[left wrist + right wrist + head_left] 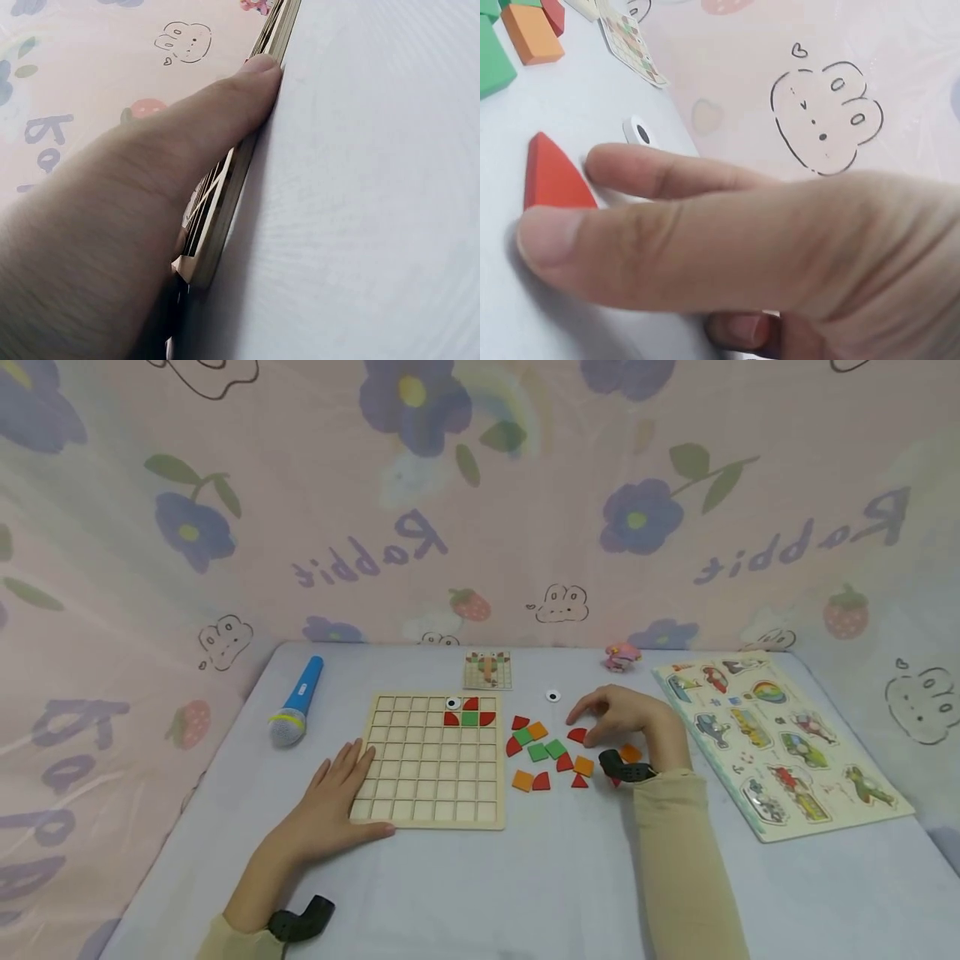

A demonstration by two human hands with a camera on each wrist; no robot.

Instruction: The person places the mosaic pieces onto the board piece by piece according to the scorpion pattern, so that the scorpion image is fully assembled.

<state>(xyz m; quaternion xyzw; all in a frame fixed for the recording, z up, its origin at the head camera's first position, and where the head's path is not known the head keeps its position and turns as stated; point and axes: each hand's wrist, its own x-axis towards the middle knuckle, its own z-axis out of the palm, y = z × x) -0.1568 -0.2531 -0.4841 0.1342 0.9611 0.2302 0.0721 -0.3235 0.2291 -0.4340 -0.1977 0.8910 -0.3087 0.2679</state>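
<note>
My left hand [326, 806] lies spread at the left side of the wooden grid board [427, 785], its thumb [240, 94] along the front edge. At the board's upper right sit red and green pieces and a white eye disc [453, 703]. Over the loose pieces, my right hand [626, 714] has thumb and index finger apart on either side of a red quarter-circle piece [577, 736]. In the right wrist view the thumb overlaps that red piece [555, 176], and the index fingertip is close to its curved side.
Loose green, orange [522, 780] and red pieces lie right of the board. Another eye disc [552, 696] sits behind them. A pattern card [487, 671] and pink figurine [622, 657] stand at the back, a blue toy microphone [297, 702] left, a picture puzzle board [783, 739] right.
</note>
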